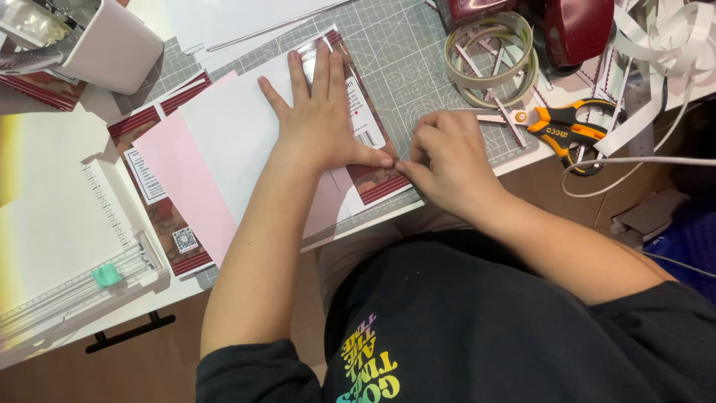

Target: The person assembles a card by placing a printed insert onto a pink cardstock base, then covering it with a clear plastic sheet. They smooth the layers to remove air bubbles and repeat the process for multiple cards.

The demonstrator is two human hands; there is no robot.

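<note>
Hands (pixel 373 142) atop white sheet (pixel 239 127)

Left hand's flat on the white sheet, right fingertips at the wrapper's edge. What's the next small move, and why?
Probably slide the right hand along the printed wrapper edge to press it flat: the left hand already pins the white sheet, and both thumbs meet at that edge.

Your left hand (pixel 322 119) lies flat on the white sheet (pixel 231 134), and your right hand (pixel 446 157) sits just beside it. Right of that, the orange scissors (pixel 556 127) and the tape rolls (pixel 492 56) block the way. The paper trimmer (pixel 74 246) fills the left side. The green mat (pixel 406 56) above your hands is open.
</note>
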